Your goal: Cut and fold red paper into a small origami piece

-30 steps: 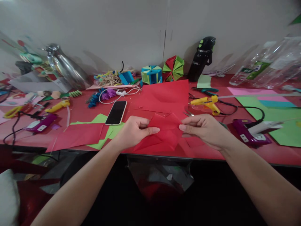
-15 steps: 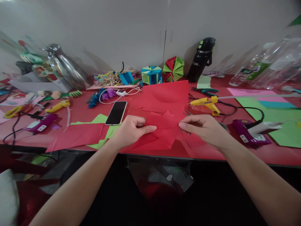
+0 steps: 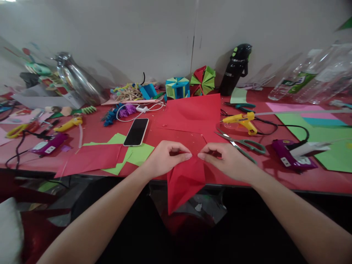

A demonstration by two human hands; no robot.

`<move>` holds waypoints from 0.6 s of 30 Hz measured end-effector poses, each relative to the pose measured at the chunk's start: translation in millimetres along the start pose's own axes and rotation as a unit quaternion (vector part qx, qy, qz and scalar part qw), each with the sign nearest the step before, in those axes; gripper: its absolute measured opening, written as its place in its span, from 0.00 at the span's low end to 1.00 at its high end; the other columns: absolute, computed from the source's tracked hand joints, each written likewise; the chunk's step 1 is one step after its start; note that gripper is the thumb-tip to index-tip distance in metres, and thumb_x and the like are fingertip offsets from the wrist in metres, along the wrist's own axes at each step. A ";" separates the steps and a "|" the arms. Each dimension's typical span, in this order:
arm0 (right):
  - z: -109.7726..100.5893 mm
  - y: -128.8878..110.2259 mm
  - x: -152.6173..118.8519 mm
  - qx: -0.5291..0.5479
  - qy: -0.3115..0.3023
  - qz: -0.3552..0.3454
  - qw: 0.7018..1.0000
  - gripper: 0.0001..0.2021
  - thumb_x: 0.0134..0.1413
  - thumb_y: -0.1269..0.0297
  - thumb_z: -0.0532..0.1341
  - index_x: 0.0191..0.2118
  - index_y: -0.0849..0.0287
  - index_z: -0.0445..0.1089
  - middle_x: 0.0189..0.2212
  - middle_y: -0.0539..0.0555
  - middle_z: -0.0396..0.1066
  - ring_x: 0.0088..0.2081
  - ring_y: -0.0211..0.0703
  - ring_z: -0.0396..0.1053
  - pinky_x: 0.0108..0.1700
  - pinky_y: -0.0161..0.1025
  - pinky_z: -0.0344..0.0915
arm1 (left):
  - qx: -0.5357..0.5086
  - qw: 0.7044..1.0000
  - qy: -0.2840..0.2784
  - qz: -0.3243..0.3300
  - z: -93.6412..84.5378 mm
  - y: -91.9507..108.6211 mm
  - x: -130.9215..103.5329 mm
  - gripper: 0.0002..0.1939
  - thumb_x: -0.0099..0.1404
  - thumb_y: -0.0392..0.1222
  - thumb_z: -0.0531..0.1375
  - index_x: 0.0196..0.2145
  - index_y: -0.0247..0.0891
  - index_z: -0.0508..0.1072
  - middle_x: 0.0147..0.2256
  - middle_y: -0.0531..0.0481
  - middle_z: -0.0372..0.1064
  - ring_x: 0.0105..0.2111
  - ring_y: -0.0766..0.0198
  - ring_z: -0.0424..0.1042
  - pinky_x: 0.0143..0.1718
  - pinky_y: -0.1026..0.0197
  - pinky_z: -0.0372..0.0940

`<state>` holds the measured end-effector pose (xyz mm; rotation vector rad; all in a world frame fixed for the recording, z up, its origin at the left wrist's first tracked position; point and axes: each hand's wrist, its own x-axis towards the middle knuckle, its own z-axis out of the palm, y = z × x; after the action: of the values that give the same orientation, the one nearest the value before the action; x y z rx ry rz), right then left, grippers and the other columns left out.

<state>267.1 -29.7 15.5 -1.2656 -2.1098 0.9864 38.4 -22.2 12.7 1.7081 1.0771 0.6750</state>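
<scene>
A folded sheet of red paper [image 3: 185, 181] hangs over the table's front edge, its pointed lower end below the tabletop. My left hand [image 3: 167, 157] pinches its upper left part between thumb and fingers. Close beside it, my right hand [image 3: 221, 159] pinches the upper right part, the fingertips of both hands a short gap apart. Beyond the hands lies a larger red sheet [image 3: 192, 112]. Green-handled scissors [image 3: 247, 143] rest just past my right hand, partly hidden by it.
A phone [image 3: 136, 132] lies left of centre, beside green paper [image 3: 141, 154] and a red sheet [image 3: 93, 159]. A yellow glue gun [image 3: 242, 121] and a purple power socket [image 3: 293, 156] are at right. Folded paper wheels [image 3: 202, 80] and a black bottle [image 3: 236, 69] stand behind.
The folded red paper has turned and come toward me, over the table edge. My hands have moved closer together and slightly nearer. The scissors are now more exposed.
</scene>
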 end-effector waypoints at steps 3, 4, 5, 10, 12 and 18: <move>0.1 1.4 0.5 0.031 -0.010 0.006 0.999 0.13 0.62 0.54 0.59 0.35 0.57 0.75 0.31 0.51 0.76 0.32 0.40 0.71 0.35 0.36 0.65 | -0.005 1.000 0.025 0.003 0.8 -1.7 -0.4 0.10 0.63 0.46 0.64 0.36 0.36 0.80 0.36 0.46 0.79 0.38 0.60 0.76 0.41 0.60 0.68; -0.2 2.0 0.6 0.036 -0.011 0.003 0.999 0.13 0.62 0.55 0.59 0.35 0.57 0.75 0.30 0.50 0.76 0.31 0.40 0.70 0.34 0.36 0.65 | -0.006 1.000 0.030 0.003 0.4 -1.6 -0.8 0.11 0.63 0.47 0.65 0.36 0.36 0.80 0.36 0.46 0.79 0.38 0.60 0.76 0.41 0.60 0.68; -0.4 2.4 0.6 0.041 -0.009 -0.001 0.999 0.12 0.62 0.56 0.59 0.34 0.57 0.75 0.30 0.50 0.76 0.31 0.39 0.70 0.34 0.36 0.64 | -0.008 0.999 0.033 0.001 -0.2 -1.2 -1.2 0.11 0.62 0.47 0.65 0.36 0.36 0.80 0.36 0.46 0.79 0.38 0.59 0.76 0.40 0.60 0.68; 0.2 0.4 0.8 0.050 0.028 -0.025 0.998 0.10 0.62 0.59 0.59 0.32 0.57 0.73 0.28 0.49 0.74 0.30 0.38 0.68 0.34 0.36 0.62 | -0.044 0.998 0.041 -0.032 -2.0 2.4 -1.6 0.11 0.60 0.47 0.66 0.32 0.35 0.79 0.34 0.44 0.79 0.37 0.59 0.77 0.40 0.60 0.69; 1.0 -1.1 0.6 0.040 0.040 -0.031 0.998 0.10 0.62 0.61 0.60 0.31 0.57 0.72 0.27 0.48 0.73 0.29 0.37 0.66 0.34 0.36 0.61 | -0.064 0.996 0.041 -0.046 -2.4 2.9 -1.2 0.11 0.59 0.47 0.67 0.31 0.34 0.79 0.33 0.45 0.79 0.36 0.59 0.76 0.39 0.60 0.68; 3.2 -2.4 -1.2 0.036 0.048 -0.039 0.997 0.08 0.62 0.62 0.60 0.32 0.57 0.72 0.28 0.48 0.72 0.30 0.37 0.65 0.34 0.36 0.60 | -0.086 0.994 0.026 -0.066 -4.4 2.5 -1.2 0.12 0.58 0.47 0.68 0.30 0.34 0.78 0.32 0.46 0.78 0.34 0.62 0.75 0.37 0.62 0.67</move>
<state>264.1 -32.6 15.4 -1.1628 -2.0169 0.9415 35.1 -21.6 16.8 1.4662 1.1249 0.7106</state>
